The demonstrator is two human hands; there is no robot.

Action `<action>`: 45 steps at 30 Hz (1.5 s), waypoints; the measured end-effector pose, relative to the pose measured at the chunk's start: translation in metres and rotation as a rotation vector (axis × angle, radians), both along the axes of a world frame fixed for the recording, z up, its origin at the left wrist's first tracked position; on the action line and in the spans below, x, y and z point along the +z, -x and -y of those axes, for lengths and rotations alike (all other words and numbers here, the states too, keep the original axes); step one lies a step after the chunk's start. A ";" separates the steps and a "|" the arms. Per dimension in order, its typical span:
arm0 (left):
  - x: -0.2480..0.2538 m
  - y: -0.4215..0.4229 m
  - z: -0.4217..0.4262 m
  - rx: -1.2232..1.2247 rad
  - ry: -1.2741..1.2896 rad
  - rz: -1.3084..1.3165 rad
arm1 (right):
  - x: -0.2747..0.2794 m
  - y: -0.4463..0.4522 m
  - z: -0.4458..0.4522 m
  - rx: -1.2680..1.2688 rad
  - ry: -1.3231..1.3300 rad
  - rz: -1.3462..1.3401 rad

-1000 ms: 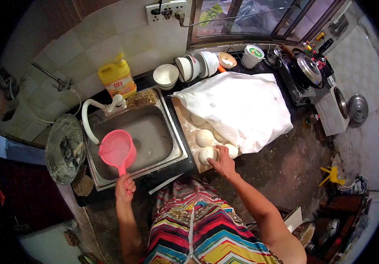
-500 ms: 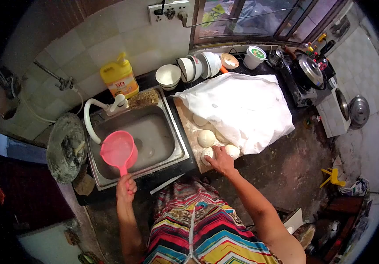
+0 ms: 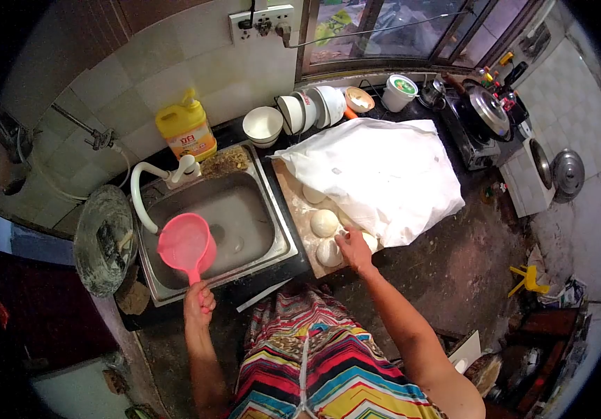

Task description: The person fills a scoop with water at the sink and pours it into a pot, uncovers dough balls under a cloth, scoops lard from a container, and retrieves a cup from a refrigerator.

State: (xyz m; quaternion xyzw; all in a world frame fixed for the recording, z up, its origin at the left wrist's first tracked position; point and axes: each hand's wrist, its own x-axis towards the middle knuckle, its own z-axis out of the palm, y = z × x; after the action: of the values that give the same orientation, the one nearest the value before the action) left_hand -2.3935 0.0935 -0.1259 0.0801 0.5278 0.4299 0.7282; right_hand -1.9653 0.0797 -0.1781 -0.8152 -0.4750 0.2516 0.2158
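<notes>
My left hand [image 3: 200, 304] is wrapped round the handle of a pink plastic water dipper [image 3: 187, 241], held over the sink [image 3: 250, 192]. Its bowl faces up; what is inside is hard to make out. My right hand [image 3: 353, 248] is among pale round dough balls [image 3: 325, 223] on a floured wooden board [image 3: 288, 183]. Its fingers are drawn together close to the edge of a white cloth [image 3: 398, 178], with a small white bit at the fingertips that I cannot identify. The cloth covers most of the board, and my hand partly hides one dough ball [image 3: 369, 241].
A white faucet [image 3: 144, 199] curves over the sink's left side. Behind stand a yellow detergent jug [image 3: 186, 131], a white bowl [image 3: 262, 126], stacked bowls [image 3: 304, 112] and a lidded tub [image 3: 399, 93]. A floury metal basin [image 3: 104, 241] is left; a stove with a lidded pan [image 3: 489, 112] is right.
My right hand has shifted slightly right, off the front dough ball, and its fingers have drawn together. The dipper stays in my left hand over the sink, slightly lower in view.
</notes>
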 end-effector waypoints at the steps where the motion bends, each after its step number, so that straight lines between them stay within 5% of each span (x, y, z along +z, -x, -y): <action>1: 0.000 0.000 0.001 0.002 0.006 0.001 | -0.010 -0.005 -0.008 0.011 -0.008 -0.051; 4: 0.001 0.002 0.000 0.009 0.007 0.012 | -0.042 -0.015 -0.030 0.045 0.000 -0.388; 11: -0.004 0.008 0.003 0.062 -0.006 0.020 | 0.027 -0.022 -0.030 -0.163 -0.160 -0.024; 14: -0.005 0.008 0.008 0.071 -0.020 0.019 | 0.037 -0.088 -0.036 -0.384 -0.477 0.118; 18: 0.001 0.007 0.007 0.053 -0.049 0.002 | 0.009 -0.164 -0.042 -0.736 -0.332 -0.079; 21: 0.005 0.005 0.007 0.048 -0.018 -0.002 | 0.030 -0.159 -0.047 -0.834 -0.236 -0.463; 27: 0.006 0.005 0.009 0.038 -0.013 0.005 | -0.018 -0.204 -0.057 -0.566 -0.122 -0.265; 30: 0.005 0.005 0.011 0.018 -0.029 -0.018 | 0.060 -0.159 -0.052 -0.353 -0.546 -0.423; 33: 0.002 0.005 0.012 0.029 -0.054 -0.019 | 0.103 -0.136 -0.041 -0.202 -0.576 -0.620; 40: 0.001 0.003 0.008 0.045 -0.031 -0.015 | 0.142 -0.070 0.005 0.151 -0.153 -0.800; 45: 0.003 0.002 0.006 0.035 -0.021 0.003 | 0.075 -0.022 0.038 0.732 -0.105 -0.352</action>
State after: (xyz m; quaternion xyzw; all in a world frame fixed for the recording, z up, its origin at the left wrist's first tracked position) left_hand -2.3958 0.0871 -0.1230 0.0778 0.5235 0.4483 0.7203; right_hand -1.9429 0.0414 -0.1028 -0.5246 -0.7018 0.4229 0.2312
